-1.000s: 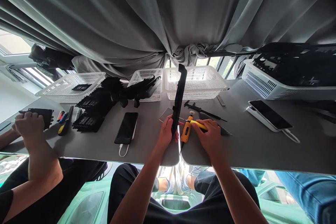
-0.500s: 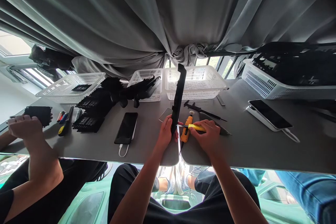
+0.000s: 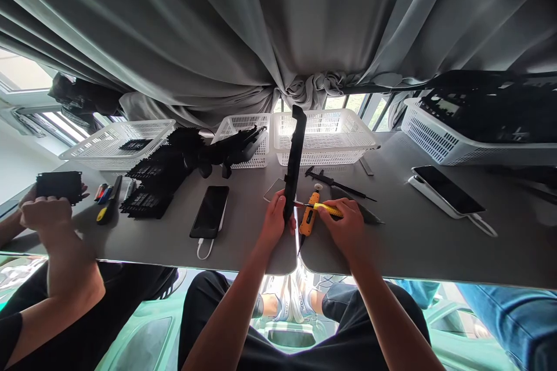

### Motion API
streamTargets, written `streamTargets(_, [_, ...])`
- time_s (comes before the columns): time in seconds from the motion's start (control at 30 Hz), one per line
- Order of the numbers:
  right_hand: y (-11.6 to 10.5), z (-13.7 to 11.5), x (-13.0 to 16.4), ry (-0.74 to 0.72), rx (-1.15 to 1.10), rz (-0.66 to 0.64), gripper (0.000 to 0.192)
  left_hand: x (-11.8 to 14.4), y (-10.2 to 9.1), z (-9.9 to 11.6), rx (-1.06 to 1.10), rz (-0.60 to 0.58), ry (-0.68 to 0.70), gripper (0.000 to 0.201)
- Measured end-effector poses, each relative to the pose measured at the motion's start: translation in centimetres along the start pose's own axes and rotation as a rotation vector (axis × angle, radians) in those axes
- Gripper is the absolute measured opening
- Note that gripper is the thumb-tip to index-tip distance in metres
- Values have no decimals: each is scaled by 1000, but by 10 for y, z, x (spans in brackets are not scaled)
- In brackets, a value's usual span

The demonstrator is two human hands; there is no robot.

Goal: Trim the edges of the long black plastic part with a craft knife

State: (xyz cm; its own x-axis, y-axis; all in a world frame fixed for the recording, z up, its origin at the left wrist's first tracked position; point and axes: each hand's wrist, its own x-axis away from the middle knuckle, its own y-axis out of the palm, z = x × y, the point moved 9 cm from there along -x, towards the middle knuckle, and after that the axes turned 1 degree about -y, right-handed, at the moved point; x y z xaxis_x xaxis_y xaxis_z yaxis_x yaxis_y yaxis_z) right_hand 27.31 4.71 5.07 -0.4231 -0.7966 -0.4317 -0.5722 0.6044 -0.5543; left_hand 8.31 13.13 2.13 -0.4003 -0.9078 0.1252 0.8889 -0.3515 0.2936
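My left hand point(image 3: 275, 221) grips the lower end of a long black plastic part point(image 3: 295, 156) that stands upright on the grey table point(image 3: 413, 243). My right hand point(image 3: 343, 226) holds a yellow utility knife point(image 3: 327, 209), its blade tip touching the black part near my left fingers. An orange electric screwdriver point(image 3: 308, 217) lies on the table between my two hands.
Several white baskets point(image 3: 322, 136) line the back edge, and black parts point(image 3: 156, 179) are piled at left. A phone point(image 3: 210, 211) on a cable lies left of me, another phone point(image 3: 448, 190) at right. A co-worker's hands point(image 3: 46, 208) hold a black part at far left.
My right hand brought the knife blade from beside the screwdriver up against the black part. The co-worker's hands lifted their black part slightly.
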Motion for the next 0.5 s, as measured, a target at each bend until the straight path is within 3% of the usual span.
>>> streamTargets(0.5, [-3,2,-1,14,-37,15,42,-2,0,-1,41,4,17,56])
